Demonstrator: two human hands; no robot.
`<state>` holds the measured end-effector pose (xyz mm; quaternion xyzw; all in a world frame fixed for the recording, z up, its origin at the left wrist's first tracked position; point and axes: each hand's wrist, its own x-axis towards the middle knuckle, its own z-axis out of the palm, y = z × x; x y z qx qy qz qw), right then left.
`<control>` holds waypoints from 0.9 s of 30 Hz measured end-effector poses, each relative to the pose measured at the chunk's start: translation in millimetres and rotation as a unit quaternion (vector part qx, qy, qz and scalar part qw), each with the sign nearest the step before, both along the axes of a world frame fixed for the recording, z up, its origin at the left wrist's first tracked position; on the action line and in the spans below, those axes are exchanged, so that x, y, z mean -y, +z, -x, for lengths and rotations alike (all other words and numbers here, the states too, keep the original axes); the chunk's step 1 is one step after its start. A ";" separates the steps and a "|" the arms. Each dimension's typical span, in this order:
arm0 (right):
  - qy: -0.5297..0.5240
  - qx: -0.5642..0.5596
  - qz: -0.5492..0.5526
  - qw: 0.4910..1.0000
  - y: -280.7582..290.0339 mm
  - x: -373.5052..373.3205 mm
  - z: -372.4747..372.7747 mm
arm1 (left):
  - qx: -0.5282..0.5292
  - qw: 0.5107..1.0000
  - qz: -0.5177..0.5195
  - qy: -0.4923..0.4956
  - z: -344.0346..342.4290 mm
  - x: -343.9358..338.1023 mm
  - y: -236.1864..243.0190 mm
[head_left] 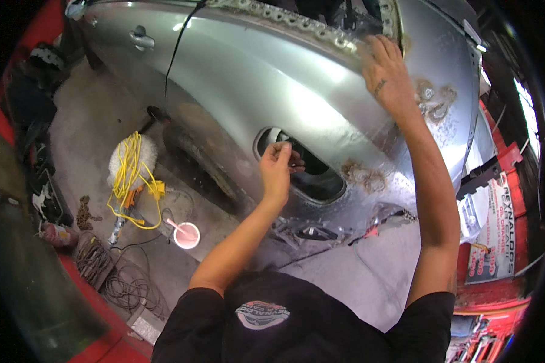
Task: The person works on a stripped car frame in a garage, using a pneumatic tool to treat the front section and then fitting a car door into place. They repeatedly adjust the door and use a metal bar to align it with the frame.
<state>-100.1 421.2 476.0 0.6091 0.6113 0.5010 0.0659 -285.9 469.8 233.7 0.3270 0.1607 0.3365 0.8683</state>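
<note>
A silver car body panel fills the upper middle, with an oval cutout in it. My left hand is in front of the cutout's upper left end. Its thumb and fingers are curled together; whatever they hold, if anything, is hidden. My right hand reaches up to the panel's far edge, beside a flange with a row of holes. Its fingertips are blurred there, so their grip does not show. Rough brown and bare-metal patches mark the panel beside my right forearm.
On the floor at left lie a bundled yellow cord, a white tub of pink material with a stick, a rusty chain and coiled dark cable. A dark opening runs along the panel's lower side. Red shelving stands at right.
</note>
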 end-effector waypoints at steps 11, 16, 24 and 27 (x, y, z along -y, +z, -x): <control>0.000 0.014 0.007 1.000 12.6 -16.3 15.5 | 0.165 0.952 0.231 -0.116 -33.7 -19.4 29.3; -0.052 -0.009 -0.008 0.999 13.6 -31.1 27.6 | 0.257 0.910 0.314 -0.087 -49.7 -22.3 29.4; -0.072 0.009 -0.006 0.997 26.0 -39.5 41.4 | 0.263 0.910 0.315 -0.061 -51.0 -18.0 30.9; -0.095 0.000 0.011 0.995 21.2 -38.5 34.5 | 0.235 0.910 0.331 -0.083 -46.9 -19.6 33.2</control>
